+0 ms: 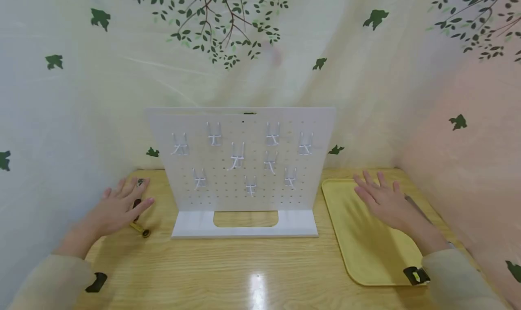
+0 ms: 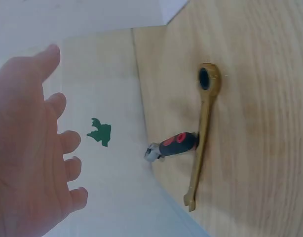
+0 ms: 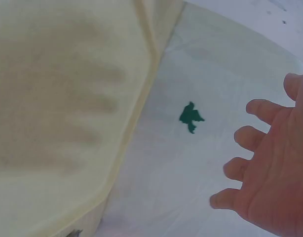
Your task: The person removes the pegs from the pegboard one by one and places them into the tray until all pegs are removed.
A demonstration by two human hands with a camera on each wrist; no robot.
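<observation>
My left hand (image 1: 120, 208) hovers with spread fingers over the left side of the table, holding nothing. Beneath it lie a gold ratchet wrench (image 2: 205, 113) with a ring end and an open end, and a short tool (image 2: 176, 144) with a black-and-red handle and silver head, its end against the wrench. In the head view the hand partly covers both. Over the yellow tray (image 1: 346, 228), my right hand (image 1: 384, 204) is held with fingers apart and nothing in it; its shadow falls on the tray. A white pegboard (image 1: 228, 194) stands between the hands.
Several wire hooks (image 1: 237, 158) are fixed on the pegboard, whose flat base (image 1: 193, 224) rests on the wooden table (image 1: 211, 269). Right of the tray, a grey elongated object (image 1: 417, 207) is partly hidden by the right arm. A leaf-patterned cloth (image 1: 285, 84) hangs behind.
</observation>
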